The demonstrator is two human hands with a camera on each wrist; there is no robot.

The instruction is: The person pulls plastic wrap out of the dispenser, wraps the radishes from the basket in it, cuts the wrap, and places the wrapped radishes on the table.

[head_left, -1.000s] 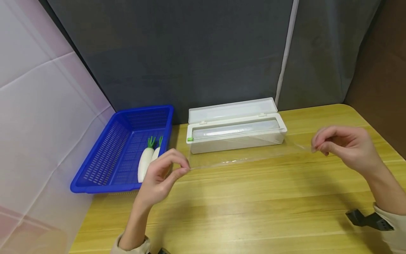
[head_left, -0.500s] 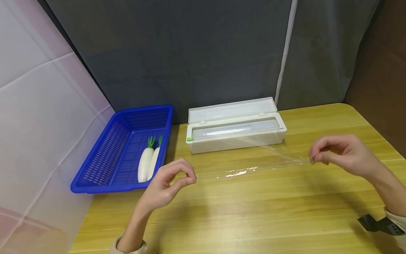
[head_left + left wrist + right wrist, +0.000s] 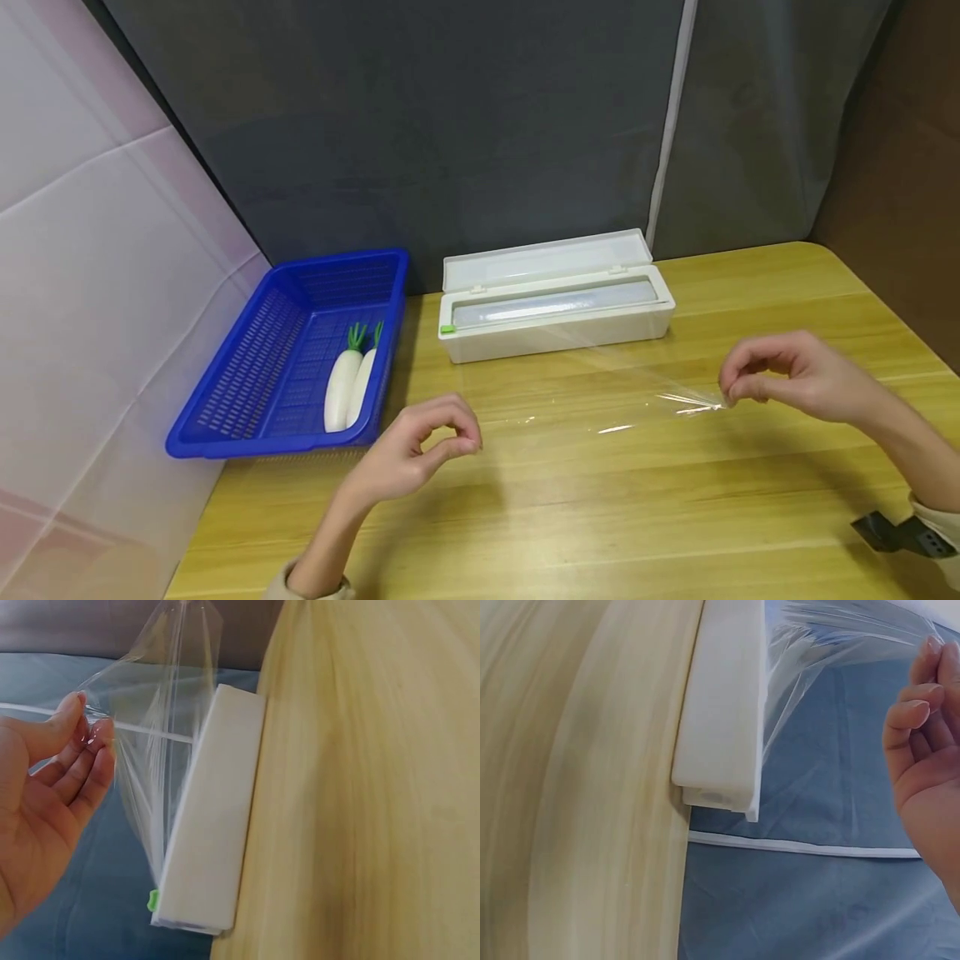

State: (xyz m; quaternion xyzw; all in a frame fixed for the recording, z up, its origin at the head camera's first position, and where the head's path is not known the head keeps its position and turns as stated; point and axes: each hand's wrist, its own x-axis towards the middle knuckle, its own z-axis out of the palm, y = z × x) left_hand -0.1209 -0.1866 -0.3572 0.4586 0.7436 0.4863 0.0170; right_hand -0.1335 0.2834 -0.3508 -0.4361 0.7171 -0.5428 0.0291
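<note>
A clear sheet of plastic wrap (image 3: 615, 428) stretches between both hands above the table, running back to a white wrap dispenser box (image 3: 562, 336). My left hand (image 3: 423, 446) pinches one corner between thumb and fingers; the left wrist view shows the film (image 3: 169, 697) fanning from those fingertips to the box. My right hand (image 3: 795, 379) pinches the other corner, where bright creases gather. In the right wrist view the film (image 3: 840, 630) reaches the fingertips from the box edge. The dispenser's lid (image 3: 547, 258) stands raised, a roll (image 3: 555, 303) lies inside, and a green slider (image 3: 447, 329) sits at its left end.
A blue plastic basket (image 3: 217, 448) stands at the left of the wooden table (image 3: 600, 533), with two white radishes (image 3: 343, 387) with green tops inside. A dark curtain (image 3: 420, 125) hangs behind, a pale panel (image 3: 90, 292) at the left and a brown one (image 3: 900, 192) at the right.
Both hands have moved down toward the person, the left also a little right and the right slightly left, drawing more film out. The box and basket stay in place.
</note>
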